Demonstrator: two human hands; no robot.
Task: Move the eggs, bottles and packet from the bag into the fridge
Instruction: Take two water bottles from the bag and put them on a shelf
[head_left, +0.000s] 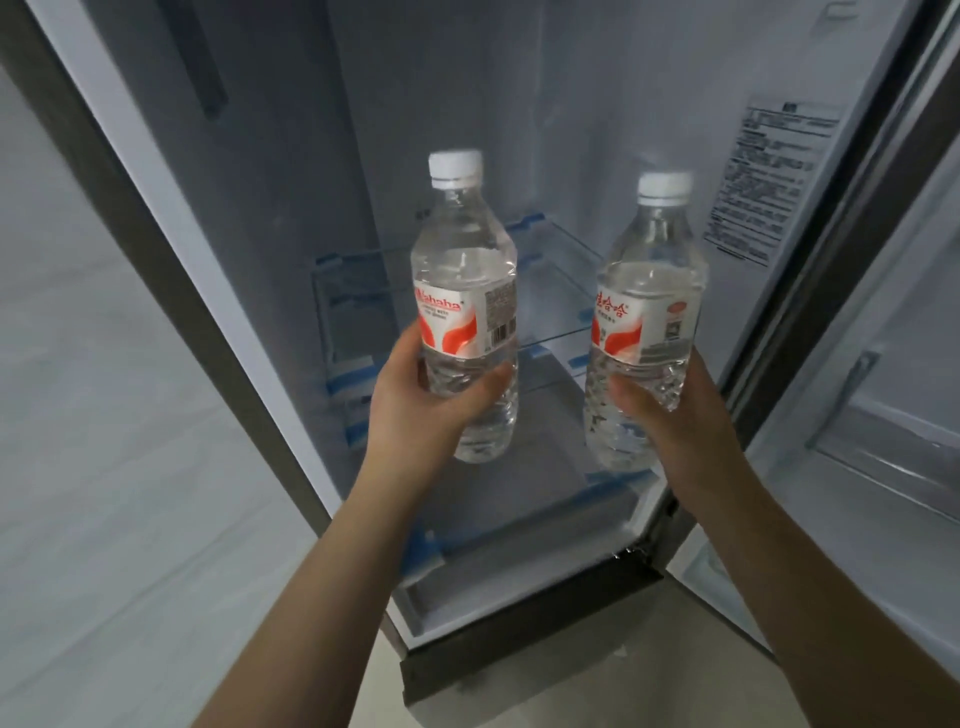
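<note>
Your left hand wraps the lower body of one water bottle at the centre of the frame, thumb across its front just under the red-and-white label, the grip closed firmly around the clear plastic. Your right hand closes the same way on a second water bottle, right of centre, thumb pressed below its label. Both bottles stand upright in the air, white caps on, well apart from each other and level with your chest-high reach, the left one slightly higher in the frame. Behind them the fridge stands open, its pale interior filling the upper middle of the frame. A glass shelf with blue tape at its corners sits between and behind the bottles, and a bare compartment floor lies below it. The open door runs down the right edge, a printed sticker on the inner wall at upper right.
</note>
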